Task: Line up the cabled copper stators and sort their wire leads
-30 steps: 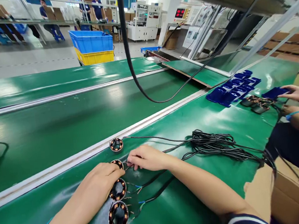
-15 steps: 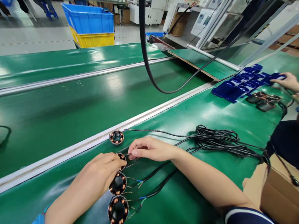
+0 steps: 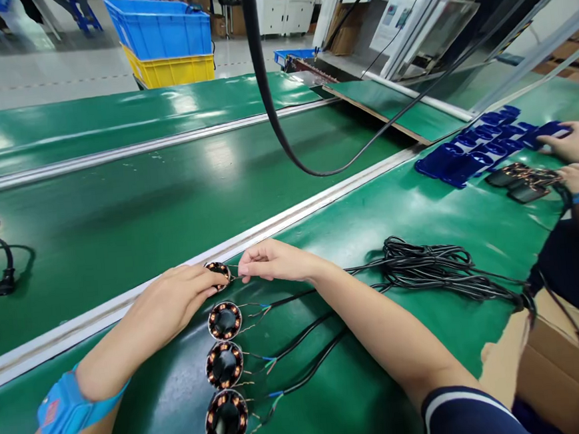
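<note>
Several round motor stators with copper windings lie in a row on the green bench. My left hand [image 3: 184,285] holds the farthest stator [image 3: 218,268] by its edge, close to the white rail. Just right of it, my right hand [image 3: 268,262] is closed in a pinch on that stator's thin lead wires [image 3: 235,277]. Nearer to me sit a second stator [image 3: 223,306], a third stator [image 3: 215,365] and the nearest stator [image 3: 215,423]. Their leads reach black cables [image 3: 306,369], whose ends show blue and green wires. My right forearm covers part of these cables.
A coiled bundle of black cables [image 3: 423,263] lies to the right. Beyond it are blue plastic housings [image 3: 484,145], more wound parts [image 3: 522,182] and a co-worker's hands [image 3: 572,144]. A black cable [image 3: 271,111] hangs over the belt. A cardboard box [image 3: 557,370] stands lower right.
Both my hands have moved away from me, from the second stator to the farthest one. The second stator is now uncovered, with its leads at a cable's end. The view has shifted slightly.
</note>
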Action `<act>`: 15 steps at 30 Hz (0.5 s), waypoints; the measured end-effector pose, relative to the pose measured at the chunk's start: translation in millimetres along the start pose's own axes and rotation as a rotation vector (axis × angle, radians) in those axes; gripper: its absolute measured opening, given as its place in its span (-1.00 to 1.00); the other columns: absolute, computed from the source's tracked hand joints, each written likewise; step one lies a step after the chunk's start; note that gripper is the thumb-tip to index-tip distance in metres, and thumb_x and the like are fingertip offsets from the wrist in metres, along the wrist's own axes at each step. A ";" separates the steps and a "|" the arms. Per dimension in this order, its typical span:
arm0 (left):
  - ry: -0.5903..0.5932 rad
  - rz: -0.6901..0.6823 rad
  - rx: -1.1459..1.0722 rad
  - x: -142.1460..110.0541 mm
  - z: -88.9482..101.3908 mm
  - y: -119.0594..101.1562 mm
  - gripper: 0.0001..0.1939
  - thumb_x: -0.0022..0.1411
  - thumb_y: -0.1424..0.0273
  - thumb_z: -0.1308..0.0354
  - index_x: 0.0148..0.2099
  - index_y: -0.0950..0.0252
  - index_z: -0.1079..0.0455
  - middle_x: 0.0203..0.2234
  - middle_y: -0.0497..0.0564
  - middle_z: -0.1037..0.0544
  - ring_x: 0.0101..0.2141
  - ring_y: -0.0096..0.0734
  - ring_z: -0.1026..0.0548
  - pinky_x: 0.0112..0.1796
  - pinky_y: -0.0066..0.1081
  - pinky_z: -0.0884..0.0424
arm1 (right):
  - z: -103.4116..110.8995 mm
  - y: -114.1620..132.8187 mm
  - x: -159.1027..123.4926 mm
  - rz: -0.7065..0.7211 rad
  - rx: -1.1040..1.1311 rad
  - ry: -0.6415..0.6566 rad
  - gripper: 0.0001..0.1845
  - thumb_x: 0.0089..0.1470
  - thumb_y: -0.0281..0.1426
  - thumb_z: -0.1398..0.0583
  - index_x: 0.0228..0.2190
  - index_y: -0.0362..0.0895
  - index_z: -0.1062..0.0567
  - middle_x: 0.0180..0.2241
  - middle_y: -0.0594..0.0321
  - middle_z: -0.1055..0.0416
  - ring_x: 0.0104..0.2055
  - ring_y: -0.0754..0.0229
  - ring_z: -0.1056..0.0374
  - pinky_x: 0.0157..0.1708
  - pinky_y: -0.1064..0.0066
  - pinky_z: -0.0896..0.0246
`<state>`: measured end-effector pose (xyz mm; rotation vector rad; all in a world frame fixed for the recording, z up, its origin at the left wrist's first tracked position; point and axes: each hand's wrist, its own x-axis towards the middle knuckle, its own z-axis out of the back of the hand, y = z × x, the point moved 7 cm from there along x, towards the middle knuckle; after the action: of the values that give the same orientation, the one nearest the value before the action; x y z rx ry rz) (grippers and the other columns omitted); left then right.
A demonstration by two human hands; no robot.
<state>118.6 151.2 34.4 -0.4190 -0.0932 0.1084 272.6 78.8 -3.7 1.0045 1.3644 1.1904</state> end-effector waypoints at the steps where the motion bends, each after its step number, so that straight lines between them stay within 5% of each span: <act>1: 0.016 -0.002 -0.002 -2.2 0.3 0.3 -0.70 0.54 0.25 0.09 0.11 0.03 -0.43 0.03 -0.13 -0.58 -0.02 -0.32 -0.54 -0.03 -0.30 -0.42 | -0.1 -0.8 -0.7 -0.008 0.064 -0.022 -0.70 0.12 -0.20 -0.33 -0.33 -0.21 -0.53 -0.36 0.22 -0.53 -0.53 0.38 -0.16 -0.55 0.55 -0.04; 8: 0.084 -0.031 0.022 -0.5 -1.2 -9.5 -0.69 0.55 0.28 0.14 0.13 -0.02 -0.39 -0.03 -0.13 -0.56 -0.06 -0.34 -0.53 -0.08 -0.30 -0.38 | -0.2 -21.6 3.2 -0.256 0.391 -0.179 -0.76 0.01 -0.29 -0.12 -0.42 -0.22 -0.48 -0.54 0.15 -0.48 -0.70 0.42 0.11 -0.68 0.54 0.38; 15: 0.005 0.127 -0.159 -2.5 3.7 -3.3 -0.74 0.52 0.17 0.04 0.13 0.06 -0.33 -0.06 -0.11 -0.57 -0.10 -0.38 -0.53 -0.06 -0.34 -0.38 | -4.9 -12.2 -2.0 -0.138 0.343 -0.015 -0.69 -0.21 -0.38 -0.31 -0.32 -0.21 -0.49 -0.50 0.22 -0.53 -0.62 0.43 -0.12 -0.63 0.65 0.09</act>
<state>116.0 149.4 38.9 -0.5838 -0.0705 0.2259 268.4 74.2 -15.5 1.1324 1.6335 0.8613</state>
